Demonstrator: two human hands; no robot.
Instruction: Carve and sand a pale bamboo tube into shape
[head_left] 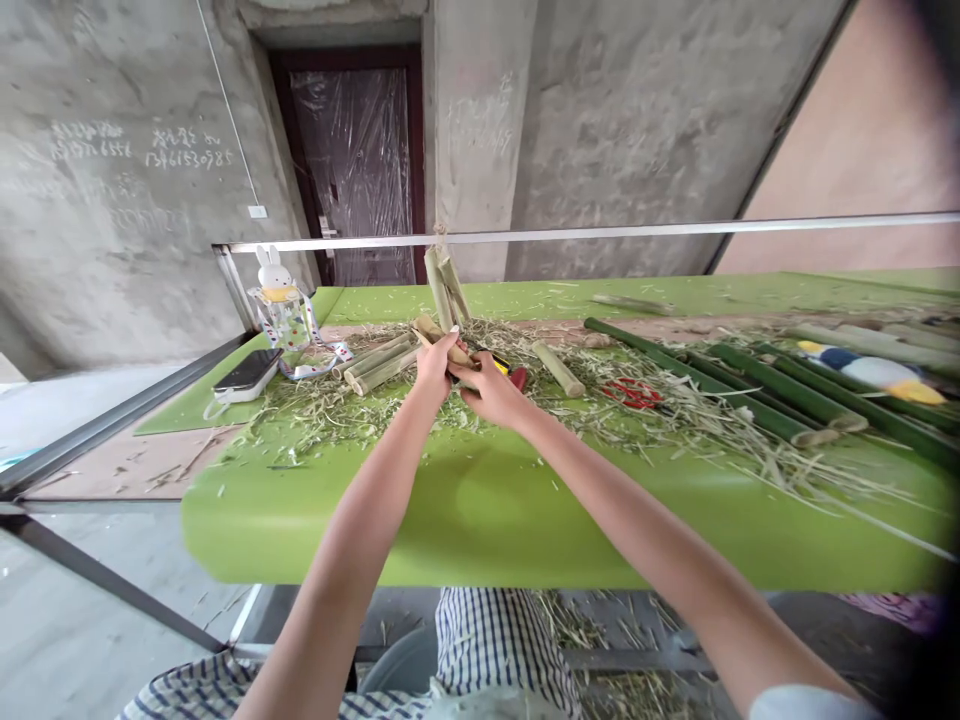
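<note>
Above the middle of the green-covered table, my left hand [437, 362] is closed round a pale split bamboo piece [427, 328]. My right hand [491, 390] meets it from the right, fingers curled on the near end of the same piece. Whether a small tool is also in the right hand is hidden. Just behind the fingers lies a yellow and black object [495, 362], with a red one [518, 378] beside it. Bamboo shavings [390, 410] surround both hands. Short bamboo lengths [379, 362] lie to the left, and another bamboo length [559, 368] lies to the right.
Red-handled scissors [634, 393] and long green bamboo strips [720, 390] lie on the right. A rabbit-topped bottle [281, 300] and a phone on a white block [246, 372] stand at left. Bamboo pieces [442, 285] stand upright by the metal rail [570, 235].
</note>
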